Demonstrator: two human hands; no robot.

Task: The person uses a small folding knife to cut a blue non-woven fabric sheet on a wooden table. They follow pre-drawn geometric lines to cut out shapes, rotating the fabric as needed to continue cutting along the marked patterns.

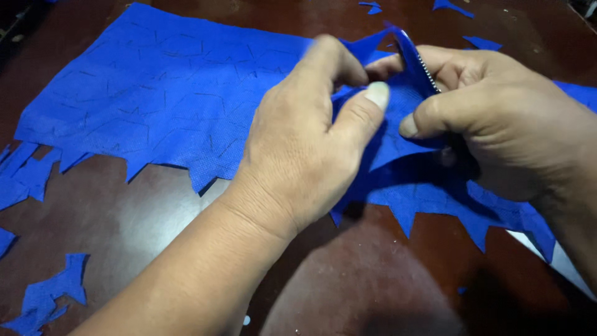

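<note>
A large sheet of blue fabric [161,99] with drawn pen lines and a jagged cut lower edge lies across a dark brown table [155,224]. My left hand [311,143] pinches a raised piece of the blue fabric between thumb and fingers. My right hand [497,118] grips a small metal cutting tool [426,68], apparently scissors, whose blades meet the same piece of fabric at the top. Both hands touch around that piece, above the sheet's right half.
Blue fabric scraps [43,298] lie at the bottom left of the table, more scraps [25,177] at the left edge and small offcuts [454,7] near the top. The table's right edge [559,261] shows a pale strip.
</note>
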